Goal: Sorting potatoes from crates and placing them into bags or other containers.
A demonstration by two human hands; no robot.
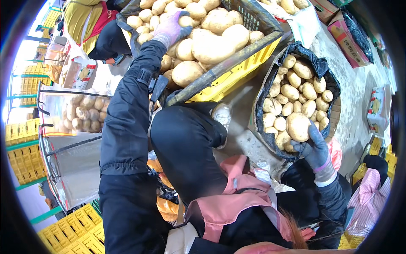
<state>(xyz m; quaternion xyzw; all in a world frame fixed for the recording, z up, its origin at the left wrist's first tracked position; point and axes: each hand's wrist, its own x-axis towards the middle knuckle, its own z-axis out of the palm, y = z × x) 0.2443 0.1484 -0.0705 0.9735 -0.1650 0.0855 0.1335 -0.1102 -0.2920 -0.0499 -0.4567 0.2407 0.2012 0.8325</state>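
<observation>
My left hand [173, 28], in a purple and grey glove, reaches into a yellow plastic crate [234, 74] heaped with potatoes. Its fingers rest on a potato [185, 21]; whether they grip it cannot be told. At the right, my gloved right hand [314, 144] holds a large potato [297, 127] between thumb and fingers. That potato is over the near part of a cardboard box lined with a black plastic bag [333, 79], which is filled with smaller potatoes [290, 91]. The crate has a dark, worn rim and stands in front of my knees.
A metal rack with a clear bag of potatoes [83, 114] stands at the left. Another person [92, 28] sits at the upper left. Yellow crates [73, 231] are stacked at the lower left. A printed carton [378, 109] and a pink carton [347, 41] stand on the floor at the right.
</observation>
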